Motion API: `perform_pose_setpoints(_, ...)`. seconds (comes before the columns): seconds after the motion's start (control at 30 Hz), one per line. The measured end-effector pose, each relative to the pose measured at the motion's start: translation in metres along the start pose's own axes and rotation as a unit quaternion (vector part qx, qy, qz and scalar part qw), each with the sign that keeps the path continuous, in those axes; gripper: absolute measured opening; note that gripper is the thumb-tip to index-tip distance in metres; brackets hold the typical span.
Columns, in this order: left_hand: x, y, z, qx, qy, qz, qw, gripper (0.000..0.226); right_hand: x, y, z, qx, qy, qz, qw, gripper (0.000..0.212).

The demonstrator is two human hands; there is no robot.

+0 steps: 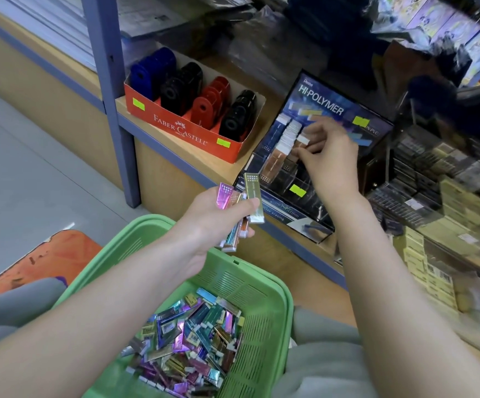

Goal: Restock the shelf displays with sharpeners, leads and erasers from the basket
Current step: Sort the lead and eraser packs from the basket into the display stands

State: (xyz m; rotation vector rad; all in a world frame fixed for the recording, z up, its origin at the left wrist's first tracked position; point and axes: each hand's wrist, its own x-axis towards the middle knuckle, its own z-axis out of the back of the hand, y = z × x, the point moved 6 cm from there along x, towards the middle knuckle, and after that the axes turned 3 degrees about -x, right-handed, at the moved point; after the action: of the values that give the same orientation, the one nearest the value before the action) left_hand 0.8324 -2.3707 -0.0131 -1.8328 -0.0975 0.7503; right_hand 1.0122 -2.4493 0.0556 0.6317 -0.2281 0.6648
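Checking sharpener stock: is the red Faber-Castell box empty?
No, the red box holds rows of blue, black and red sharpeners.

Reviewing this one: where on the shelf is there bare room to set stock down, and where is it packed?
Bare wood of the shelf shows in the wedge between the red sharpener box and the black lead display, plus a thin strip before the box. The display's front slots look empty. Right of it, stacked boxes crowd the shelf.
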Motion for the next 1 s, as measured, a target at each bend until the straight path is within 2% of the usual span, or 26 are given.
perform_pose_setpoints(0.17,0.002,-0.003,0.005,0.007,-0.006,-0.002,1.000,0.015,-0.003,-0.001,0.005,-0.068,-0.025,-0.006,0.997,0.016)
perform_pose_setpoints(0.27,0.001,-0.006,0.012,0.019,-0.008,-0.008,1.000,0.013,-0.012,0.011,0.015,-0.006,-0.070,-0.012,0.997,0.008)
perform_pose_setpoints(0.33,0.001,-0.009,0.015,0.031,-0.009,-0.014,0.999,0.013,-0.019,0.021,0.020,0.050,-0.060,-0.022,0.997,0.008)
perform_pose_setpoints(0.43,0.000,-0.013,0.016,0.032,-0.008,-0.023,0.999,0.013,-0.037,0.032,0.015,0.094,0.062,-0.054,0.992,0.020)
perform_pose_setpoints(0.57,-0.003,-0.014,0.011,0.048,0.001,-0.028,0.998,0.014,-0.065,0.042,0.003,0.090,0.224,-0.063,0.969,0.032)
perform_pose_setpoints(0.63,-0.006,-0.015,0.008,0.056,0.008,-0.034,0.998,0.014,-0.074,0.048,-0.003,0.103,0.274,-0.062,0.954,0.029)
perform_pose_setpoints(0.7,-0.008,-0.016,0.007,0.066,0.010,-0.042,0.997,0.015,-0.077,0.051,-0.006,0.118,0.290,-0.067,0.947,0.026)
perform_pose_setpoints(0.8,-0.011,-0.017,0.007,0.082,0.008,-0.042,0.996,0.019,-0.074,0.047,-0.002,0.186,0.243,-0.111,0.946,0.021)
perform_pose_setpoints(0.9,-0.012,-0.014,0.007,0.067,0.009,-0.028,0.997,0.017,-0.064,0.036,0.017,0.278,0.137,-0.162,0.937,0.016)
perform_pose_setpoints(1.0,-0.009,-0.008,0.010,0.039,-0.006,0.006,0.999,0.015,-0.051,0.013,0.032,0.163,0.049,-0.148,0.974,0.018)
